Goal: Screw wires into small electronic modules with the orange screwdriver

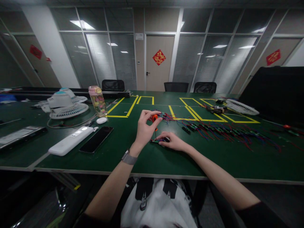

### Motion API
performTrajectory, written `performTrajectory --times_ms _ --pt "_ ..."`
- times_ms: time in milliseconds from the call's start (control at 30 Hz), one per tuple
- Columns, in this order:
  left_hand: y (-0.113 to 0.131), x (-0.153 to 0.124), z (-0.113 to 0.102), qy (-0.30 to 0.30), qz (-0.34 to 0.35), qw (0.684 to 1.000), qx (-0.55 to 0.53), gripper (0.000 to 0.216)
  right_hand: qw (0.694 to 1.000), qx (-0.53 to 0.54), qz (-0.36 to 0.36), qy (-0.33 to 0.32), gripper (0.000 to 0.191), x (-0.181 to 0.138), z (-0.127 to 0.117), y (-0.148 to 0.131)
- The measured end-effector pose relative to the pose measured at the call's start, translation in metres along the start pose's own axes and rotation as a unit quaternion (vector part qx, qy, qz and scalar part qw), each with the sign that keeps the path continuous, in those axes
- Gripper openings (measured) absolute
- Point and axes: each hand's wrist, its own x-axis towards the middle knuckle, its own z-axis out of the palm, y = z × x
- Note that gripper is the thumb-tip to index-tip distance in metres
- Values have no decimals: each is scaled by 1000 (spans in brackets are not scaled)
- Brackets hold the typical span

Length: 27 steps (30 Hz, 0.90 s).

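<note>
My left hand (146,126) is raised over the green table (166,161), fingers closed round the orange handle of a small screwdriver (154,122) that stands upright, tip down. My right hand (172,141) lies flat on the table and presses a small circuit board (155,141) under its fingertips, right below the screwdriver tip. Just beyond, a bundle of red and blue wires (166,117) lies on the table.
A long row of wired boards (225,131) stretches to the right. On the left lie a black phone (96,139), a white power strip (71,140), a white mouse (101,120), a pink-lidded bottle (98,101) and a fan (67,106). Another fan (241,107) lies far right.
</note>
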Motion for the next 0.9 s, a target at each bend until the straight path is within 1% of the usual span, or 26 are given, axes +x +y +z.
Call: performTrajectory --times_ms 133,267,333,433,567,633,700,800,833,900 --pt "0 0 0 -11 -2 1000 -25 19 1000 -2 -1 -1 25 0 0 0" --pt "-1 1 0 50 -2 999 -2 15 1000 4 2 -2 25 0 0 0" --pt "-1 1 0 55 -8 998 3 16 1000 6 1 -2 25 0 0 0" --pt "0 1 -1 10 -21 999 -30 20 1000 5 1 -1 25 0 0 -1" --pt "2 0 -1 -71 -39 989 -120 31 1000 5 -3 1 23 0 -1 -2" --pt "3 0 -1 -89 -37 986 -133 31 1000 3 -8 1 24 0 0 -2" --pt "2 0 -1 -69 -26 992 -107 26 1000 0 -11 3 24 0 0 0" --pt "0 0 -1 -14 -14 998 -61 19 1000 -2 -8 4 24 0 1 2" --pt "-1 0 0 -5 -17 998 -57 19 1000 -2 -7 4 24 0 1 2" --pt "-1 0 0 -7 -30 997 -76 22 1000 -2 -4 2 24 0 1 2"
